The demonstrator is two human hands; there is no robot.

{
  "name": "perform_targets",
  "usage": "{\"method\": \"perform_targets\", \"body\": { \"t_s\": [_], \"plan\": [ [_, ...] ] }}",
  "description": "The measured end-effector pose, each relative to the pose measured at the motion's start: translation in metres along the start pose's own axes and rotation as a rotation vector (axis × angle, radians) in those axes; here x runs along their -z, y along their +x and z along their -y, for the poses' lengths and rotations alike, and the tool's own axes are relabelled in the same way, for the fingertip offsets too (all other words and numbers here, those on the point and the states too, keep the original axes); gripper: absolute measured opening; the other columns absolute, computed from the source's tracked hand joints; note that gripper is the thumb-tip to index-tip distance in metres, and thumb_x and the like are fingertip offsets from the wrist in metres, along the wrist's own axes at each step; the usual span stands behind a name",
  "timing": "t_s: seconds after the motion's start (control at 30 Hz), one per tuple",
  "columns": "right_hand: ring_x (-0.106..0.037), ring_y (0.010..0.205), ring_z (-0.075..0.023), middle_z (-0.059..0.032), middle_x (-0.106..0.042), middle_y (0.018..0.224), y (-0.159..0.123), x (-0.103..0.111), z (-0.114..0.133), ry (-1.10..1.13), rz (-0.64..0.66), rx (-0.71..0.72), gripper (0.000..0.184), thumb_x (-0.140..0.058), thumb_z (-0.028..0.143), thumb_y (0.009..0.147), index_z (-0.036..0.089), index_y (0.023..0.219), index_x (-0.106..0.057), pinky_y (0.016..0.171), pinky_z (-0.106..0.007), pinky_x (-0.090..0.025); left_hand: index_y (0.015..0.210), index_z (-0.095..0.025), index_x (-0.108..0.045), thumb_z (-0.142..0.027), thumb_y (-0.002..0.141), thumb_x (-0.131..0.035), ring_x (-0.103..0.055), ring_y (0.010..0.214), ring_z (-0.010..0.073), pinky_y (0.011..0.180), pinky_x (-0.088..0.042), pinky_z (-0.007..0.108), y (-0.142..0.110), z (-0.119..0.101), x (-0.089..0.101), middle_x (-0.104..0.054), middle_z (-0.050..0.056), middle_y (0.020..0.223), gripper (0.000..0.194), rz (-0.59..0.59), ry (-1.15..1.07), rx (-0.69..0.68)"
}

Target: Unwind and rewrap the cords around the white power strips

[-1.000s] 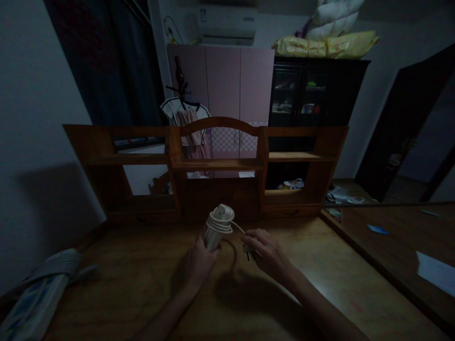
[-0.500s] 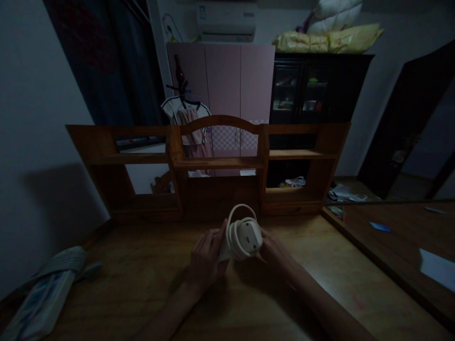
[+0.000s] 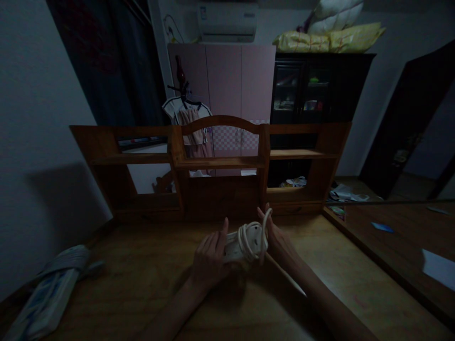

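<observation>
A white power strip (image 3: 232,249) is held just above the wooden desk, tilted, with its socket end facing right. Its pale cord (image 3: 246,242) is wound in several turns around that end. My left hand (image 3: 209,256) grips the strip's near left end, thumb pointing up. At the right end, my right hand (image 3: 283,244) has a loop of the cord at its fingertips, between thumb and fingers. A loose length of cord runs down from there beneath my right wrist.
On the desk's left lies another power strip (image 3: 46,300) with a grey cord wrapped around it. A wooden shelf unit (image 3: 220,163) stands along the back edge. To the right, a darker surface holds a blue card (image 3: 382,227) and white paper (image 3: 439,268).
The cord loop that stood above the strip has swung over its right end with my right hand, which has risen. The strip has turned, showing more of its side.
</observation>
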State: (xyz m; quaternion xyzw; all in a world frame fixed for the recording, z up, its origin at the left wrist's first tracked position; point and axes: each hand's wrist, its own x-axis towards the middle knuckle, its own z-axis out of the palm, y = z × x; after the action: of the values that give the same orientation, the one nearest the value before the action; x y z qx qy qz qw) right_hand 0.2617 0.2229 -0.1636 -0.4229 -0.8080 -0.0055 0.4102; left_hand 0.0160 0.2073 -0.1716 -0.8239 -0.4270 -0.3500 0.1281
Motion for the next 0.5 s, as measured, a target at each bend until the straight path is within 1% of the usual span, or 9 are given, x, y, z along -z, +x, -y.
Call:
{"method": "perform_targets", "body": {
  "t_s": [0.07, 0.1, 0.17, 0.2, 0.3, 0.33, 0.4, 0.47, 0.5],
  "plan": [
    [-0.039, 0.131, -0.0279, -0.0162, -0.017, 0.153, -0.001, -0.001, -0.007, -0.047, -0.061, -0.01, 0.084, -0.04, 0.01, 0.084, 0.02, 0.149, 0.013, 0.091, -0.043, -0.05, 0.149, -0.012, -0.009, -0.049, 0.078, -0.06, -0.056, 0.096, 0.0283, 0.086, -0.044, 0.039, 0.002, -0.001, 0.003, -0.058, 0.016, 0.113, 0.095, 0.0, -0.034, 0.118],
    [-0.045, 0.127, -0.0282, -0.0171, -0.02, 0.152, -0.001, -0.001, -0.01, -0.064, -0.087, -0.025, 0.085, -0.04, 0.009, 0.084, 0.02, 0.149, 0.015, 0.085, -0.041, -0.053, 0.15, -0.015, -0.008, -0.042, 0.077, -0.062, -0.056, 0.102, 0.0288, 0.087, -0.044, 0.039, 0.003, 0.0, 0.004, -0.055, 0.015, 0.122, 0.095, -0.005, -0.062, 0.177],
    [-0.056, 0.114, -0.0281, -0.0178, -0.031, 0.147, -0.001, 0.0, -0.015, -0.084, -0.135, -0.076, 0.087, -0.04, 0.01, 0.083, 0.019, 0.147, 0.019, 0.076, -0.039, -0.056, 0.15, -0.022, -0.008, -0.028, 0.074, -0.065, -0.053, 0.113, 0.0288, 0.09, -0.045, 0.038, 0.004, 0.003, 0.005, -0.046, 0.012, 0.137, 0.095, -0.024, -0.123, 0.302],
    [-0.061, 0.106, -0.0278, -0.0176, -0.038, 0.144, -0.001, 0.0, -0.016, -0.084, -0.152, -0.111, 0.088, -0.041, 0.01, 0.084, 0.02, 0.147, 0.019, 0.073, -0.039, -0.056, 0.149, -0.025, -0.009, -0.024, 0.073, -0.065, -0.052, 0.116, 0.0281, 0.09, -0.046, 0.038, 0.004, 0.005, 0.004, -0.043, 0.01, 0.141, 0.094, -0.039, -0.157, 0.363],
    [-0.067, 0.08, -0.0244, -0.0173, -0.053, 0.132, -0.001, 0.003, -0.013, 0.005, -0.169, -0.22, 0.09, -0.048, 0.014, 0.081, 0.02, 0.15, 0.01, 0.066, -0.037, -0.055, 0.148, -0.027, -0.017, -0.021, 0.074, -0.065, -0.054, 0.116, 0.0256, 0.088, -0.048, 0.035, 0.005, 0.013, -0.002, -0.047, 0.008, 0.139, 0.088, -0.078, -0.281, 0.533],
    [-0.066, 0.072, -0.022, -0.0169, -0.056, 0.128, -0.001, 0.004, -0.01, 0.099, -0.167, -0.269, 0.091, -0.051, 0.015, 0.08, 0.021, 0.15, 0.007, 0.061, -0.034, -0.055, 0.147, -0.027, -0.021, -0.023, 0.075, -0.065, -0.056, 0.114, 0.025, 0.088, -0.049, 0.034, 0.004, 0.016, -0.005, -0.05, 0.008, 0.136, 0.085, -0.086, -0.325, 0.583],
    [-0.062, 0.055, -0.0158, -0.0156, -0.058, 0.124, 0.001, 0.005, -0.001, 0.393, -0.162, -0.398, 0.091, -0.053, 0.019, 0.08, 0.025, 0.15, 0.006, 0.048, -0.028, -0.051, 0.144, -0.025, -0.027, -0.024, 0.075, -0.066, -0.06, 0.109, 0.0244, 0.086, -0.05, 0.034, 0.004, 0.02, -0.011, -0.055, 0.008, 0.13, 0.08, -0.099, -0.4, 0.651],
    [-0.055, 0.043, -0.0106, -0.0135, -0.059, 0.122, 0.003, 0.007, 0.009, 0.731, -0.158, -0.508, 0.091, -0.053, 0.024, 0.082, 0.032, 0.148, 0.009, 0.039, -0.025, -0.045, 0.143, -0.023, -0.029, -0.024, 0.074, -0.067, -0.06, 0.108, 0.0246, 0.086, -0.05, 0.035, 0.003, 0.021, -0.016, -0.057, 0.009, 0.127, 0.079, -0.11, -0.443, 0.656],
    [-0.053, 0.041, -0.0093, -0.0126, -0.059, 0.122, 0.005, 0.008, 0.014, 0.872, -0.155, -0.531, 0.092, -0.054, 0.025, 0.082, 0.034, 0.147, 0.011, 0.039, -0.024, -0.045, 0.143, -0.023, -0.029, -0.023, 0.074, -0.067, -0.059, 0.11, 0.0249, 0.087, -0.05, 0.035, 0.002, 0.021, -0.017, -0.056, 0.009, 0.128, 0.079, -0.112, -0.45, 0.636]
  ]
}}
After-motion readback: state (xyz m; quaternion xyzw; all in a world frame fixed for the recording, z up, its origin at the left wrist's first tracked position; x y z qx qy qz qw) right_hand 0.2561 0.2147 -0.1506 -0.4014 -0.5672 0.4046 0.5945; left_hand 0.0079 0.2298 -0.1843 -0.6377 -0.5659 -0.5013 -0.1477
